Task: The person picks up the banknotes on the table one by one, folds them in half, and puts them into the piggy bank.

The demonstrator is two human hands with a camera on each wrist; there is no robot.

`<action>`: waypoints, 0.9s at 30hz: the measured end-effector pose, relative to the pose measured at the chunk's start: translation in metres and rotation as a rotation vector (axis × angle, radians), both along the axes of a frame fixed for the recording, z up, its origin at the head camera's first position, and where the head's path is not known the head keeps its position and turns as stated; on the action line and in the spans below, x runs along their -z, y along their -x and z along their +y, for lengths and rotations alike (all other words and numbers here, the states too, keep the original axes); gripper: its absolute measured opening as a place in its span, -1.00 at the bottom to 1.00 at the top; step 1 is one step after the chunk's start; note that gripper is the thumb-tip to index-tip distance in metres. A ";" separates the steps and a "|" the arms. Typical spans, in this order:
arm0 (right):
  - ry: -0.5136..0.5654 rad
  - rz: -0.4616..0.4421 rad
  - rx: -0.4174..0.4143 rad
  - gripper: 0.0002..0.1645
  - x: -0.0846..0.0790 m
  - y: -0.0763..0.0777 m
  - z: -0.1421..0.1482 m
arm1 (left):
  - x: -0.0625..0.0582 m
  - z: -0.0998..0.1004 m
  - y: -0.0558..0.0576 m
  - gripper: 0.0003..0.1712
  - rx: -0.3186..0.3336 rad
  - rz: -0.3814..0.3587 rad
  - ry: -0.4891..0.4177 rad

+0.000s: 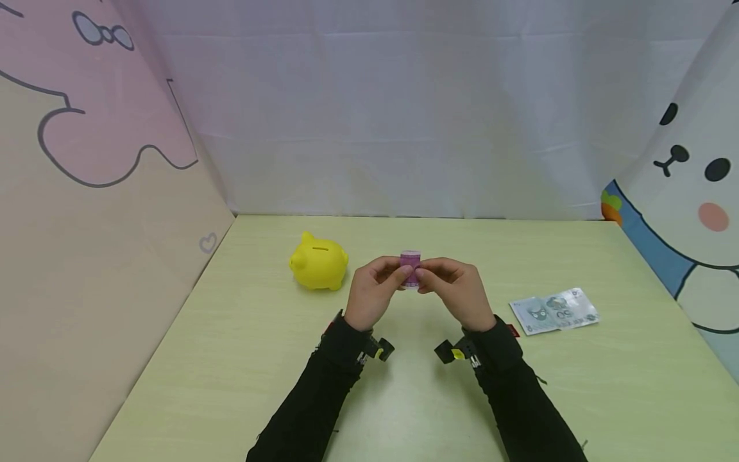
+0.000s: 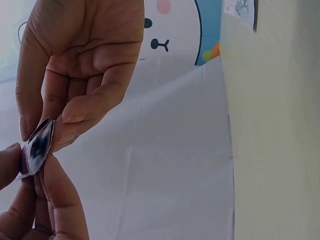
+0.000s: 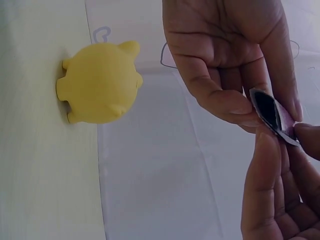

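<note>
Over the middle of the table, both hands hold a small folded purple banknote [image 1: 410, 268] between them. My left hand [image 1: 371, 290] pinches its left edge between thumb and fingers. At the opposite edge, the right hand [image 1: 457, 290] has the same kind of grip. In the left wrist view the folded note [image 2: 40, 146] shows its layers from the end. The right wrist view shows a dark gap inside the fold [image 3: 274, 116]. A yellow piggy bank [image 1: 319, 262] with a slot on top stands just left of the left hand.
To the right of the right hand, a pale green creased banknote [image 1: 554, 312] lies on the light table [image 1: 277, 359]. A white curtain [image 1: 404, 128] hangs behind the table's back edge, with cartoon-printed cloth at both sides.
</note>
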State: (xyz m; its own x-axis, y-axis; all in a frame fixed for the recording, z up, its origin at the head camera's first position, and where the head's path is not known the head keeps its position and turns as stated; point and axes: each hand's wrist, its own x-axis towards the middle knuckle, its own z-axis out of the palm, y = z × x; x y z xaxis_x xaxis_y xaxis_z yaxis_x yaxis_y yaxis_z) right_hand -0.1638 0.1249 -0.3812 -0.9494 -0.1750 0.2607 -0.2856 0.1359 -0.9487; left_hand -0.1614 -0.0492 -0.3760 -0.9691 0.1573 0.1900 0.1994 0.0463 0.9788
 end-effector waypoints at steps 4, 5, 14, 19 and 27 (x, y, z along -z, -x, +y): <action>0.000 0.009 -0.003 -0.74 0.001 0.000 -0.001 | 0.000 0.000 -0.001 -0.70 -0.005 0.001 -0.001; 0.000 0.011 -0.003 -0.74 0.001 0.000 -0.001 | 0.000 0.000 -0.001 -0.70 -0.008 0.001 0.002; -0.006 0.019 -0.001 -0.76 0.000 -0.001 -0.002 | 0.002 0.001 0.000 -0.73 -0.035 -0.004 0.004; -0.005 0.020 0.001 -0.77 0.000 -0.001 -0.003 | 0.001 0.001 -0.001 -0.75 -0.040 -0.003 0.006; -0.003 0.015 0.010 -0.78 0.001 -0.001 -0.005 | 0.001 0.001 0.000 -0.78 -0.046 0.008 0.013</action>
State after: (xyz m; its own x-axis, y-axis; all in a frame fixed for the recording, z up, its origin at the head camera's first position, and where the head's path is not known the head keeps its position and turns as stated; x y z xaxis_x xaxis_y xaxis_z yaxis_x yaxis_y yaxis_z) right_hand -0.1625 0.1202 -0.3822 -0.9471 -0.1666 0.2743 -0.2982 0.1414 -0.9440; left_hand -0.1614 -0.0482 -0.3771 -0.9738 0.1151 0.1963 0.2049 0.0679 0.9764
